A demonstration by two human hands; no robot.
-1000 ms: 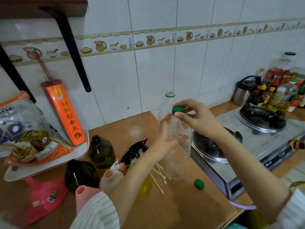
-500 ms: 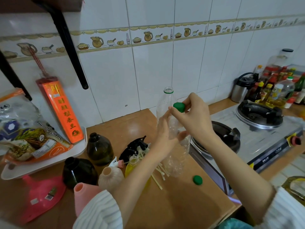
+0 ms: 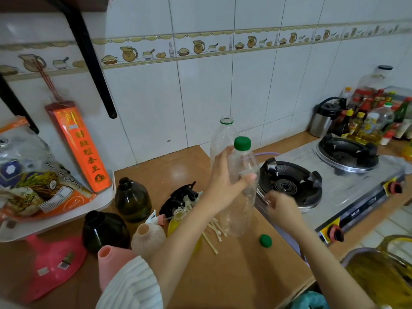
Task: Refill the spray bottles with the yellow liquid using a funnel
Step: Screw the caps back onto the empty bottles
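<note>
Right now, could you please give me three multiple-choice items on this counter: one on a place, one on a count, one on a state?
1. Where does the loose green cap lie?
A. on the counter beside the stove
B. on the burner
C. in the pink funnel

2. How many green caps show?
A. one
B. two
C. four

3. What state is the clear bottle held by the left hand in?
A. capped
B. open-mouthed
C. lying flat

Answers: 1 A, it rests on the wooden counter by the stove; 2 B, one loose, one green cap on the bottle; 3 A, the cap sits on its neck.
</note>
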